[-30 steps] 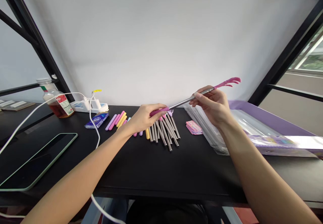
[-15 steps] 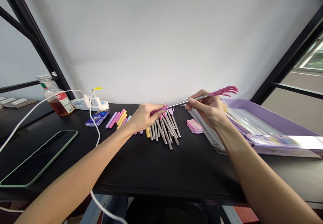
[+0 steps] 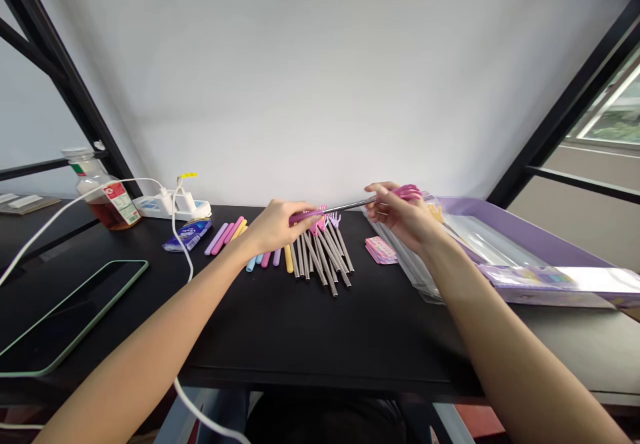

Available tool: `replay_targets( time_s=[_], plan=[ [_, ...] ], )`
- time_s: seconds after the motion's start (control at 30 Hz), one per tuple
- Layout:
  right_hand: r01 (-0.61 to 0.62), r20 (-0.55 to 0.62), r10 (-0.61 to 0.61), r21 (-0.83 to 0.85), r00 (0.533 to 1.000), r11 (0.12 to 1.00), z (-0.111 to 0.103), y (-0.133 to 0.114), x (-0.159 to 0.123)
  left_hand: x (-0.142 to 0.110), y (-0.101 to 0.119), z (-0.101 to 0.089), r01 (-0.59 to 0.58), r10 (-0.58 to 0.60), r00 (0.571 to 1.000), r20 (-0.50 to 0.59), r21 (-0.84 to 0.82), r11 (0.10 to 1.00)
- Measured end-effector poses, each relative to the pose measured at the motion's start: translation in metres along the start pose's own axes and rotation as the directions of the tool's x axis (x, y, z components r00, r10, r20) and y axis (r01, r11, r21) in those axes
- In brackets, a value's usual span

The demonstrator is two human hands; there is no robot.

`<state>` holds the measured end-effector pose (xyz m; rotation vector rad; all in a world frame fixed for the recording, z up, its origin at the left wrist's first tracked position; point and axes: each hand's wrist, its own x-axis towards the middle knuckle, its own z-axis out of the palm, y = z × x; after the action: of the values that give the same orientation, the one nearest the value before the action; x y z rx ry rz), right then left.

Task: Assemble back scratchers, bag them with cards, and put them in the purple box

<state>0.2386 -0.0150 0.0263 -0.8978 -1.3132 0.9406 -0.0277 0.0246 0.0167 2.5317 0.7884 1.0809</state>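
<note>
A back scratcher (image 3: pixel 345 207) with a thin metal rod is held level above the desk between both hands. My left hand (image 3: pixel 280 224) is closed around its magenta handle. At the other end, my right hand (image 3: pixel 397 211) has its thumb and fingers around the rod, just below the pink claw head (image 3: pixel 409 192), which partly shows behind the hand. Beneath lies a fanned pile of metal rods with pink and purple claw heads (image 3: pixel 325 254). Left of the pile are several loose coloured handles (image 3: pixel 225 236), some hidden behind my left forearm.
A stack of pink cards (image 3: pixel 381 251) lies beside clear plastic sleeves (image 3: pixel 415 267) and a purple box (image 3: pixel 540 234). To the left are a phone (image 3: pixel 70 314), a blue packet (image 3: pixel 189 234), a power strip (image 3: pixel 173 207) with white cables, and a bottle (image 3: pixel 107 194).
My right hand has turned and its fingers have loosened somewhat; the claw head now sits lower and closer to the hand. The left hand keeps its hold on the handle. The view has shifted slightly.
</note>
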Motion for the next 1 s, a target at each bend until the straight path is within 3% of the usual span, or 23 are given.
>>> replay_targets(
  time_s=[0.1, 0.2, 0.27, 0.47, 0.67, 1.0],
  plan=[
    [0.062, -0.029, -0.072, -0.266, 0.997, 0.962, -0.019, -0.004, 0.0, -0.001, -0.01, -0.009, 0.07, -0.072, 0.996, 0.056, 0.033, 0.997],
    [0.091, 0.162, 0.0, -0.55, 0.987, 0.83, -0.03, -0.006, -0.002, -0.002, -0.015, -0.014, 0.116, -0.118, 0.985, 0.127, 0.024, 0.993],
    [0.11, 0.255, 0.064, -0.614, 0.965, 0.782, -0.029, -0.006, -0.003, -0.002, -0.016, -0.014, 0.128, -0.127, 0.981, 0.147, 0.003, 0.992],
    [0.093, 0.289, 0.102, -0.59, 0.952, 0.802, -0.011, -0.004, -0.005, -0.004, -0.024, -0.009, 0.088, -0.086, 0.987, 0.138, -0.013, 0.996],
    [0.106, 0.284, 0.047, -0.502, 0.958, 0.859, -0.006, 0.008, -0.004, -0.004, -0.025, -0.003, -0.005, 0.003, 0.998, 0.069, 0.027, 1.0],
    [0.123, 0.286, 0.025, -0.489, 0.958, 0.864, 0.005, 0.018, -0.005, -0.003, -0.012, 0.004, 0.04, -0.038, 0.99, 0.138, -0.012, 0.999]
  ],
)
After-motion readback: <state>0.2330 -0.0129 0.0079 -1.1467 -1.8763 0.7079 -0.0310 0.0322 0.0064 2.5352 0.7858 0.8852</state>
